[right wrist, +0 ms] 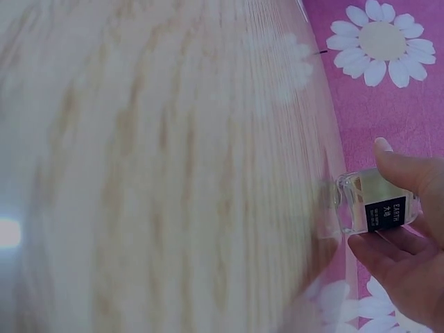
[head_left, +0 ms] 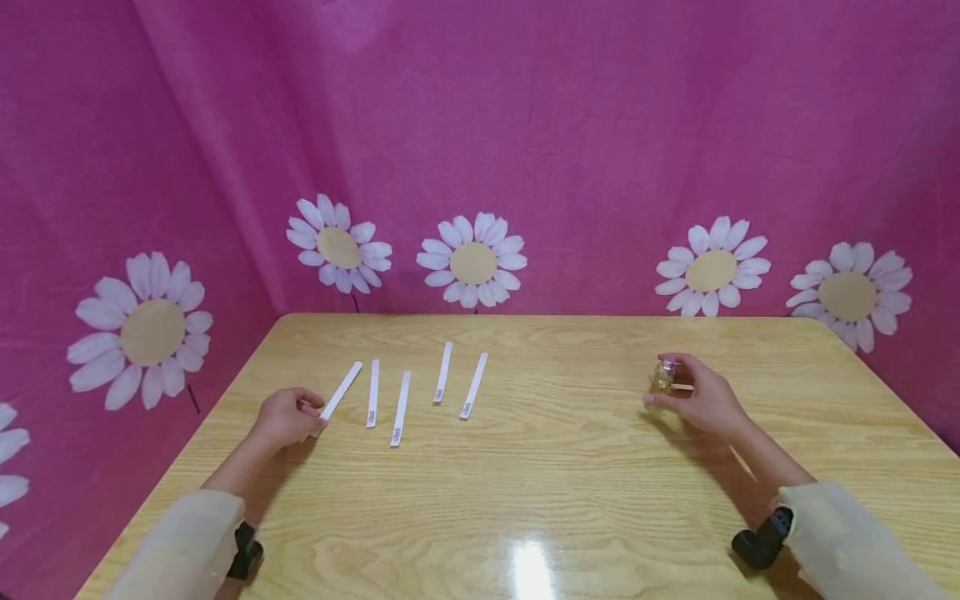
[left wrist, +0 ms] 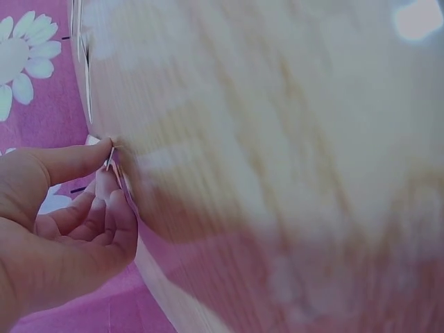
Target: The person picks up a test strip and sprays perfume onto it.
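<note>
At the left of the table my left hand pinches the lower end of a slanted white paper strip between thumb and fingers. The left wrist view shows that hand from the side, with the strip edge-on at the fingertips. Over on the right, my right hand holds a small clear glass bottle of yellowish liquid. A black label reading EARTH faces the right wrist view, where the bottle lies sideways in the picture between thumb and fingers.
More white strips lie apart on the wooden table, right of my left hand: one near strip, a lower one, and two farther right, the last strip included. A pink daisy-print curtain hangs behind the table.
</note>
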Tool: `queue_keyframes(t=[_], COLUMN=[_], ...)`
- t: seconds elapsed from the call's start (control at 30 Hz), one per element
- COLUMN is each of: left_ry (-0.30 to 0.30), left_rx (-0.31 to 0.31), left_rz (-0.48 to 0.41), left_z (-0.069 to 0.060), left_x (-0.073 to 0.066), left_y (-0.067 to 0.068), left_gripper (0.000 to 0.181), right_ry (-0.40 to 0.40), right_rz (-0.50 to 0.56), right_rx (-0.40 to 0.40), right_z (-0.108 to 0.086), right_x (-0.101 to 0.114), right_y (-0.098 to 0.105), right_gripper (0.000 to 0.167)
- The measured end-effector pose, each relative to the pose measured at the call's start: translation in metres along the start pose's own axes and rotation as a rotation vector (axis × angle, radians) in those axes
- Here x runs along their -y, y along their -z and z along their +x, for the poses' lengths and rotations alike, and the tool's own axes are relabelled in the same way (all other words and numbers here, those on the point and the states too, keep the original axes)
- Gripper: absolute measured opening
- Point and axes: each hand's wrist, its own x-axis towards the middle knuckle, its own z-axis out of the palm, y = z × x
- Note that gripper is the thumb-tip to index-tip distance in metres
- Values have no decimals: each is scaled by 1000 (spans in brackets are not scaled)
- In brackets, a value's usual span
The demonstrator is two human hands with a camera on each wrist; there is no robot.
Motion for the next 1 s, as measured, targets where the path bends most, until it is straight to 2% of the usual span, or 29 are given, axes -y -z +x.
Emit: queue_keyframes(t=[0.27,0.37,0.6,0.73,1.0], left_ry=[10,13,-7,-15,9], left_rx=[-18,-13,-28,-26,-11], left_rz=[43,28,15,22,-35], left_z=[-4,-3,-1,-3,-4], left_x=[0,0,-3,-3,-3], left_y=[0,0,2,2,2], left_gripper=[32,32,30,26,26], right_ry=[-9,-9,-70,-65,-49], right_rz=[32,43,59,53,61], right_rx=[12,9,17,13,3], right_z=[-2,-1,1,1,-1], right_x=[-1,-2,0,-1,-1], right_y=[-3,-3,1,-1,-3], right_gripper=[61,61,59,57,52])
